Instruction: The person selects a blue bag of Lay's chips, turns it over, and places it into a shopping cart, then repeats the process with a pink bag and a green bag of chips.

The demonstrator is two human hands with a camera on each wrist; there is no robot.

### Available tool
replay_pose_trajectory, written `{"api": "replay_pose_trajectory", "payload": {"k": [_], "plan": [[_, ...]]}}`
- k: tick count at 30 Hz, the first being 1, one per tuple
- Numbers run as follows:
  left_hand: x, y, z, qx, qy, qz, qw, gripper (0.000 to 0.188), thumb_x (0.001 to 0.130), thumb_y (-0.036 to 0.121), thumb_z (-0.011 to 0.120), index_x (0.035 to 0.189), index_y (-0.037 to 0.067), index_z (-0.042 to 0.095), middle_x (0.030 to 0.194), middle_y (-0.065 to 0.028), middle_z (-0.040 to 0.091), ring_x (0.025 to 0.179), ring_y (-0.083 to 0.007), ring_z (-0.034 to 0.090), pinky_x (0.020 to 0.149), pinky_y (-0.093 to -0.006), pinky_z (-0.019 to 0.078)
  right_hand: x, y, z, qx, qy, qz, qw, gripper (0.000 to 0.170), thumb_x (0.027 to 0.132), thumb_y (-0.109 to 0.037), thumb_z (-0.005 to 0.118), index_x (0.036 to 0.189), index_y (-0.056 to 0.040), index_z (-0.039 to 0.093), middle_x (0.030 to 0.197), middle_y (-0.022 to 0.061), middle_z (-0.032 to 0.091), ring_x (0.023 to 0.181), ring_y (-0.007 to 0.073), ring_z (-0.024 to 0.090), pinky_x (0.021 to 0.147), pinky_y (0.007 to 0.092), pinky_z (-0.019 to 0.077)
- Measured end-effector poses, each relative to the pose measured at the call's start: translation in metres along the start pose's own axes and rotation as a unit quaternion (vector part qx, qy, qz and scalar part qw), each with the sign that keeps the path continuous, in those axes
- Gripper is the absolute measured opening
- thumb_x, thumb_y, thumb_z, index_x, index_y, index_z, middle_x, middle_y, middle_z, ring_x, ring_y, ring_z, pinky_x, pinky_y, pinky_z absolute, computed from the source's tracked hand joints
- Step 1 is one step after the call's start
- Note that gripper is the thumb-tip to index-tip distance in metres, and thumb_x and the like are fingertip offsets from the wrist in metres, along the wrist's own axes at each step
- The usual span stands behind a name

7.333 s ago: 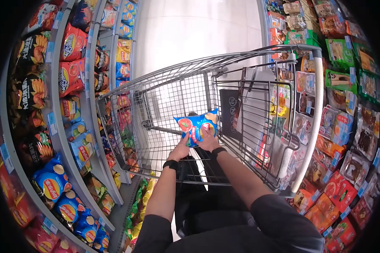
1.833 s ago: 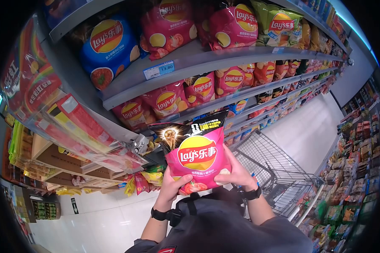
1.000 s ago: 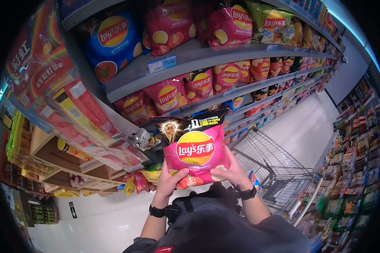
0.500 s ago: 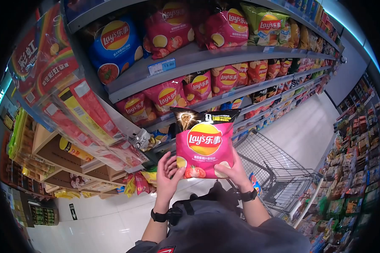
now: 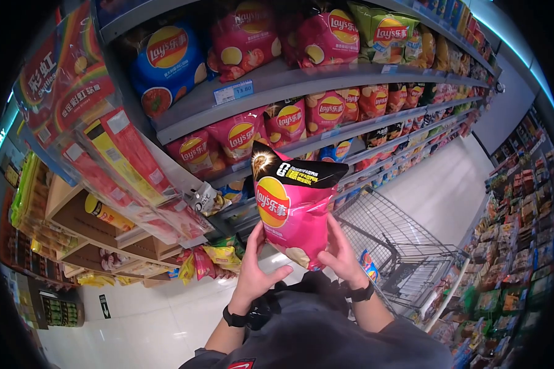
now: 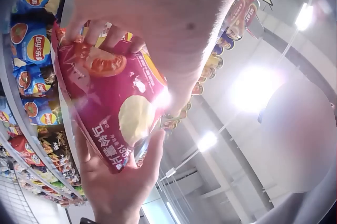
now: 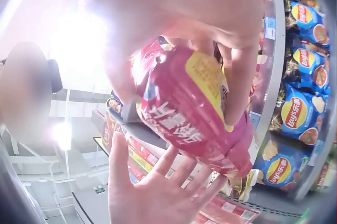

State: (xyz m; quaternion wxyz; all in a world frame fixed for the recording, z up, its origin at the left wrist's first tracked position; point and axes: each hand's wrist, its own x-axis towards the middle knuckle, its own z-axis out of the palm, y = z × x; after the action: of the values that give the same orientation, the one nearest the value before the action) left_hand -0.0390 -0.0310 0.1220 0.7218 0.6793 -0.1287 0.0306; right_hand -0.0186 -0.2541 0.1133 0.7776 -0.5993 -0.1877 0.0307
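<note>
A pink and black bag of Lay's potato chips is held in front of the chest, turned so that its side edge faces the head camera. My right hand grips its lower right side, thumb on the front and fingers behind, as the right wrist view also shows around the bag. My left hand touches the left side with its fingers, its thumb sticking out away from the bag. From the right wrist, that left hand appears spread along the bag. The bag's lower front fills the left wrist view.
Shelves of Lay's bags rise ahead, with a price tag on one edge. At right stands a wire shopping cart holding a small blue chip bag. Hanging Skittles packs and a wooden candy rack are at left.
Earlier both hands held a blue chip bag over the cart; later they hold the pink one. Just now the pink bag has turned sideways, and my left hand has come back against its side.
</note>
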Motion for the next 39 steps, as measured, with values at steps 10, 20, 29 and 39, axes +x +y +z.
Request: {"api": "replay_pose_trajectory", "payload": {"k": [10,20,29,39], "plan": [[-0.003,-0.017,0.005,-0.253,0.077,-0.074,0.961,0.091,0.078,0.018,0.076,0.150,0.000,0.024,0.148,-0.0164,0.037,0.138,-0.0261,0.037,0.115,-0.0384,0.0278,0.004,-0.011,-0.002,0.090,-0.072,0.030,0.993,0.055,0.094,-0.004,0.061,0.145,0.0000,0.041,0.143,0.0149,0.051,0.120,0.0174,0.053,0.098,0.0352,0.0484],[-0.011,-0.012,0.010,-0.279,0.047,-0.069,0.957,0.085,0.081,0.022,0.073,0.149,0.001,0.027,0.146,-0.0137,0.040,0.136,-0.0236,0.039,0.115,-0.0373,0.0258,0.018,0.032,-0.014,0.175,0.048,0.099,0.978,0.051,0.102,-0.023,0.054,0.146,-0.0026,0.039,0.138,0.0075,0.053,0.122,0.0134,0.050,0.104,0.0302,0.0400],[-0.019,-0.028,0.006,-0.293,-0.024,-0.103,0.950,0.078,0.090,0.031,0.067,0.149,0.000,0.027,0.147,-0.0118,0.040,0.137,-0.0216,0.038,0.114,-0.0355,0.0275,-0.004,0.094,-0.035,0.325,-0.062,0.167,0.929,0.064,0.101,-0.050,0.047,0.148,-0.0080,0.038,0.149,0.0066,0.046,0.134,0.0212,0.046,0.113,0.0403,0.0352],[-0.009,-0.028,0.000,-0.264,-0.018,-0.145,0.953,0.060,0.099,0.034,0.056,0.144,0.000,0.038,0.141,-0.0081,0.048,0.129,-0.0171,0.047,0.109,-0.0323,0.0355,-0.010,0.092,-0.042,0.442,-0.074,0.171,0.877,0.068,0.095,-0.043,0.063,0.145,-0.0024,0.040,0.144,0.0129,0.051,0.130,0.0249,0.051,0.109,0.0417,0.0426]]}}
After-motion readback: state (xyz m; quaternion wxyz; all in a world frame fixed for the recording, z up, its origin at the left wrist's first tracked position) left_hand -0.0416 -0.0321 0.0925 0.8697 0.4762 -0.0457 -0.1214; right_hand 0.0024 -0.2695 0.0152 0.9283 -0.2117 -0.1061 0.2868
